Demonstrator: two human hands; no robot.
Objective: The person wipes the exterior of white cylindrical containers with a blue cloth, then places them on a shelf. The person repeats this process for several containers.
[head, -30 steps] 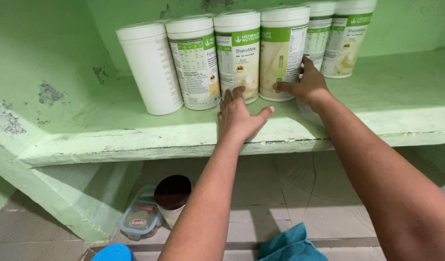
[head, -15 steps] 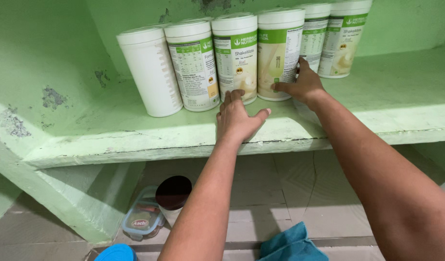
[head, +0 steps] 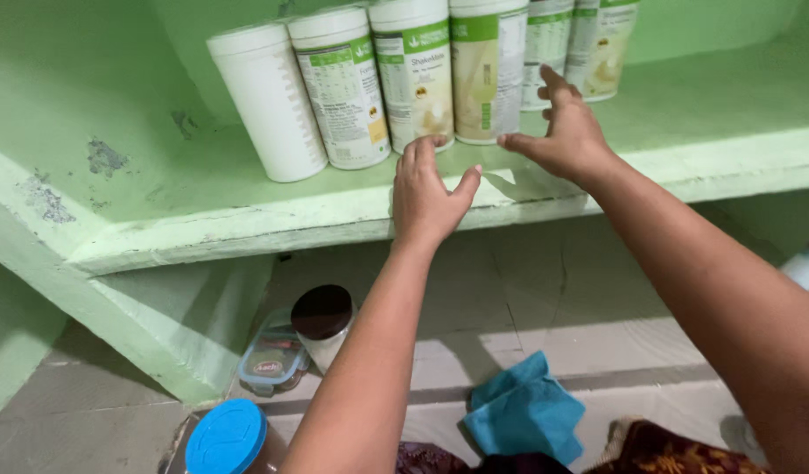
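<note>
Left hand (head: pixel 426 189) flat on green shelf (head: pixel 246 211), fingers spread, touching base of third canister (head: pixel 415 75); right hand (head: pixel 564 132) open — grip loose, beside fourth canister (head: pixel 488 70); nothing pinched.

I cannot see the tops of the canisters just beyond my right hand's fingers (head: pixel 553 83); the frame's upper edge cuts off the fourth canister (head: pixel 486 70) and the two behind it. My right hand (head: pixel 562 132) hides the base of the fifth canister (head: pixel 545 44). Below my left hand (head: pixel 426 189), the blue-lidded jar (head: pixel 226 436) and the patterned cloth (head: pixel 676 449) are cropped by the bottom edge.
</note>
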